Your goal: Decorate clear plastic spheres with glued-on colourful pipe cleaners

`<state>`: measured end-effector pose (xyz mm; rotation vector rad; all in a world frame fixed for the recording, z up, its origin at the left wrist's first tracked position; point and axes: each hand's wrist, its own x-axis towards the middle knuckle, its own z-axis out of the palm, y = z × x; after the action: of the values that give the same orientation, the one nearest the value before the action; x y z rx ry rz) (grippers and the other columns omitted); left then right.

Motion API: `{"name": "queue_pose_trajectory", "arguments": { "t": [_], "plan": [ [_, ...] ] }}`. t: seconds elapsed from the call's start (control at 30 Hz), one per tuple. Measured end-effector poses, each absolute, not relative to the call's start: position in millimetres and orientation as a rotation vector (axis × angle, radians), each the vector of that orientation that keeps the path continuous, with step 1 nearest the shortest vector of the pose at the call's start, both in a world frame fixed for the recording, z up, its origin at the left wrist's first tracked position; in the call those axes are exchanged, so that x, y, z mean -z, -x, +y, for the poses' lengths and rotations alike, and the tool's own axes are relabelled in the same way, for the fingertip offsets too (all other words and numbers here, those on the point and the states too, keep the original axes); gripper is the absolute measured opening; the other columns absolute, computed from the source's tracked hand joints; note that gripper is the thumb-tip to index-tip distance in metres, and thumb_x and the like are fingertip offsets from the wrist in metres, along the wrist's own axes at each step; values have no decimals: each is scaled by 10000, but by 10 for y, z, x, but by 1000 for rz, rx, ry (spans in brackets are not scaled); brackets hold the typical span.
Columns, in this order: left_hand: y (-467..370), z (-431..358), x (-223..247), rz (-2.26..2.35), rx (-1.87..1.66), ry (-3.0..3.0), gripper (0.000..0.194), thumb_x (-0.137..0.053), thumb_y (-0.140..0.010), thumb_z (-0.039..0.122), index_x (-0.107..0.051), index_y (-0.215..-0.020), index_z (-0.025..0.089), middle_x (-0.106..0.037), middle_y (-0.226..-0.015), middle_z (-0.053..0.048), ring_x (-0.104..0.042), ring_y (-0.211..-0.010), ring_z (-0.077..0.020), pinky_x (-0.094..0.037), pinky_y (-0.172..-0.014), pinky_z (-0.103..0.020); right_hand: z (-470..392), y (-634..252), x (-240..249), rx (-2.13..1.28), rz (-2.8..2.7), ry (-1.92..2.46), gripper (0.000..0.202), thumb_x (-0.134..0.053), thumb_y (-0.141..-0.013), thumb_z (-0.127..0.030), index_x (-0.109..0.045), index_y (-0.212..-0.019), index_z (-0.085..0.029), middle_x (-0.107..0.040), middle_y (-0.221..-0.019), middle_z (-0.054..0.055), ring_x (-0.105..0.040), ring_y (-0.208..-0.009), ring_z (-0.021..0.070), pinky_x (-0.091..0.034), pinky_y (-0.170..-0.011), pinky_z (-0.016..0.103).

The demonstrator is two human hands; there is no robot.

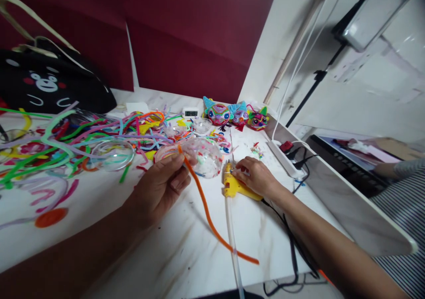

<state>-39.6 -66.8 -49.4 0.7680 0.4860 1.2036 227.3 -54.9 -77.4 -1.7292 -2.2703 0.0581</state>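
Note:
My left hand [166,186] pinches an orange pipe cleaner [206,206] near its upper end. The rest of that pipe cleaner curves down to the right and crosses a long clear glue stick [231,228]. The stick runs out of the back of a yellow hot glue gun [234,187], which lies on its side on the table. My right hand [255,175] is on the gun's front part near the nozzle, its fingers curled against it; the fingertips are partly hidden. Just beyond my left hand sits a clear plastic piece with red specks [207,157].
Tangled coloured pipe cleaners [76,135] and a clear round dish [113,154] spread across the left. Decorated animal-face crafts [219,113] stand at the back beside a small digital clock [190,112]. A power strip [285,158] lies right; a person in a striped sleeve [408,192] is beyond.

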Motion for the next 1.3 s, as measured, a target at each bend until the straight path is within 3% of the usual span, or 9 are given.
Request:
{"name": "queue_pose_trajectory", "arguments": {
  "t": [0.1, 0.27, 0.53, 0.87, 1.3],
  "plan": [
    [389, -661, 500, 499, -1198, -761, 159, -797, -727, 181, -661, -774, 113, -689, -759, -8, -343, -407, 5, -356, -383, -118, -528, -2295, 793, -54, -2257, 1729, 245, -608, -922, -315, -679, -1085, -147, -670, -1004, 111, -620, -883, 214, -465, -766, 311],
    [386, -666, 485, 508, -1192, -744, 206, -834, -687, 202, -661, -758, 115, -690, -736, 4, -356, -403, 7, -341, -373, -115, -502, -2302, 829, -94, -2275, 1723, 132, -614, -914, -268, -699, -888, -171, -683, -889, 74, -607, -822, 199, -450, -749, 309],
    [384, -666, 475, 530, -1182, -740, 187, -801, -713, 188, -649, -788, 108, -681, -744, 2, -352, -401, 5, -331, -373, -132, -507, -2254, 817, -121, -2282, 1721, 124, -581, -926, -204, -678, -853, -176, -693, -856, 50, -609, -761, 164, -423, -717, 289],
    [386, -668, 478, 524, -1177, -728, 196, -812, -697, 183, -658, -777, 91, -668, -702, 5, -360, -395, 6, -321, -367, -146, -529, -2190, 733, 23, -2292, 1808, 170, -613, -922, -318, -702, -926, -173, -701, -916, 78, -622, -895, 242, -367, -790, 370],
    [380, -673, 481, 534, -1163, -688, 218, -826, -671, 171, -655, -781, 94, -627, -591, 29, -355, -384, -7, -305, -361, -155, -431, -2040, 543, 104, -2503, 1864, 141, -593, -895, -200, -723, -844, -181, -730, -928, 80, -616, -965, 253, -328, -799, 364]
  ]
}}
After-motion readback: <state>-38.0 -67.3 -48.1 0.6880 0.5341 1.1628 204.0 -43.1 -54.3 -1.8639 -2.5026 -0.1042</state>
